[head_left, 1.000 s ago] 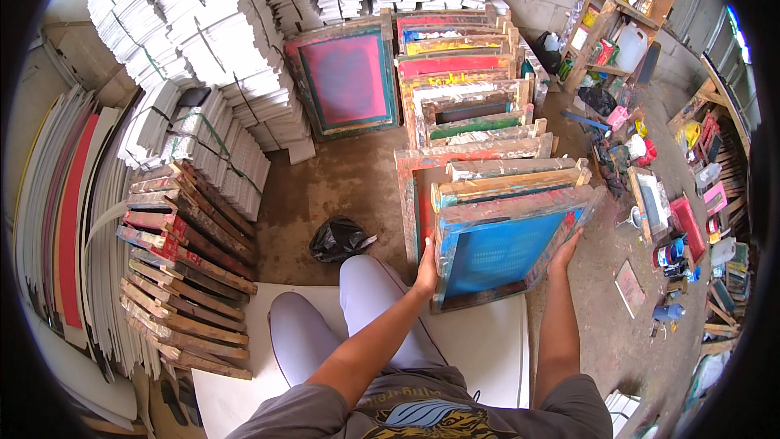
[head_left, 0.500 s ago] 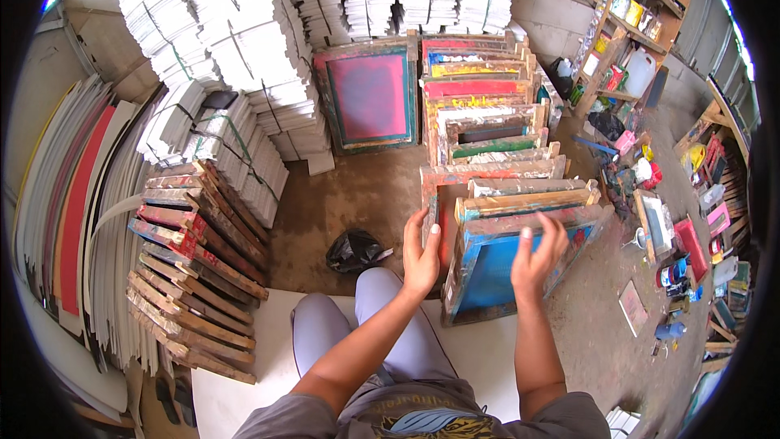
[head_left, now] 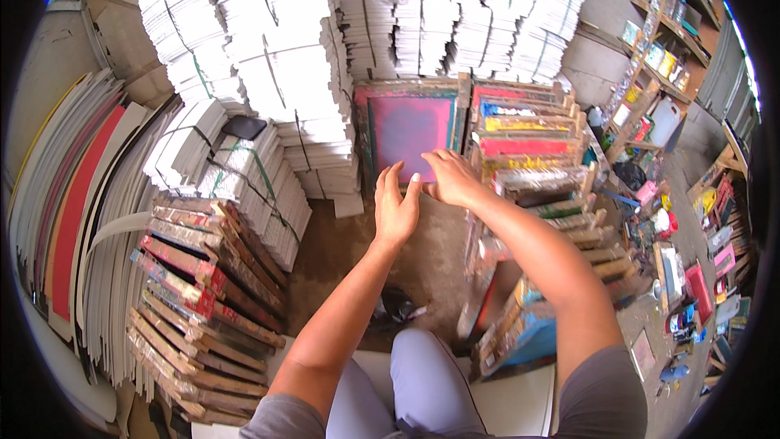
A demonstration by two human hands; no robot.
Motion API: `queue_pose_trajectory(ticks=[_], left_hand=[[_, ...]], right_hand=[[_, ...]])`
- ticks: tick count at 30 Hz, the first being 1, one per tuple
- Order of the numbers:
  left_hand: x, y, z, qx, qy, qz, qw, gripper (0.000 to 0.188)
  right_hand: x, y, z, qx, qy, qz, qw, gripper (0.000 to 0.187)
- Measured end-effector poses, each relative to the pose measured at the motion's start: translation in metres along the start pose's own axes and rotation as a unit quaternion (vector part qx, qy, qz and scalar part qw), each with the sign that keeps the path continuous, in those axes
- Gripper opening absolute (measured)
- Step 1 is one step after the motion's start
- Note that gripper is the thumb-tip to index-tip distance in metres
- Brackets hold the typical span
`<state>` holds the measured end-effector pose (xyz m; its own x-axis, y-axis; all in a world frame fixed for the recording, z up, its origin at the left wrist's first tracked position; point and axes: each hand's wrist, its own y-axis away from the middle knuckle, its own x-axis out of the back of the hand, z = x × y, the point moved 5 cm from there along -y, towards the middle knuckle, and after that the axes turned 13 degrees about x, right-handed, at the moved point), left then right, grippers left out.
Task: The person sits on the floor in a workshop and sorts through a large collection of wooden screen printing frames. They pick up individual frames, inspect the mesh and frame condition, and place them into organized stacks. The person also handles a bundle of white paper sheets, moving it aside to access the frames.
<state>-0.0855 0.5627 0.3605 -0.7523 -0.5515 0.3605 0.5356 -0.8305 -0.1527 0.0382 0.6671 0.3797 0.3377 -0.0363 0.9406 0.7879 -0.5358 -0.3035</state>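
Both of my arms reach forward over the gap between the frame stacks. My left hand (head_left: 396, 210) is raised with its fingers apart and holds nothing. Just right of it, my right hand (head_left: 453, 180) is also open, its fingers pointing left toward the left hand. Behind them stands a screen-printing frame (head_left: 410, 126) with a dark teal border and a pink-and-purple mesh; my hands overlap its lower part in the picture, and I cannot tell whether they touch it. My right forearm passes over a row of wooden screen frames (head_left: 536, 146), hiding part of it. A blue-meshed frame (head_left: 528, 341) leans at the near end.
Tall strapped stacks of white sheets (head_left: 280, 57) stand at the back. More wooden frames (head_left: 195, 309) lean at the left, beside upright boards (head_left: 81, 219). A black plastic bag (head_left: 396, 305) lies on the floor. Paint containers (head_left: 678, 321) and shelves (head_left: 674, 32) are at the right.
Both hands have moved forward from the near blue-meshed frame toward the pink-meshed one, the right hand swinging left across the row. The view has shifted, and the near frames sit lower in it.
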Motion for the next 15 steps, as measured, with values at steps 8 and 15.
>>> queue_pose_trajectory(ticks=[8, 15], left_hand=[[0.012, -0.074, -0.058, 0.045, 0.007, 0.007, 0.999, 0.058], [0.019, -0.098, -0.091, 0.074, 0.012, 0.010, 0.997, 0.052]], right_hand=[[-0.083, -0.162, 0.080, -0.113, 0.044, -0.098, 0.988, 0.098], [-0.091, -0.233, 0.124, -0.146, 0.073, -0.044, 0.986, 0.092]])
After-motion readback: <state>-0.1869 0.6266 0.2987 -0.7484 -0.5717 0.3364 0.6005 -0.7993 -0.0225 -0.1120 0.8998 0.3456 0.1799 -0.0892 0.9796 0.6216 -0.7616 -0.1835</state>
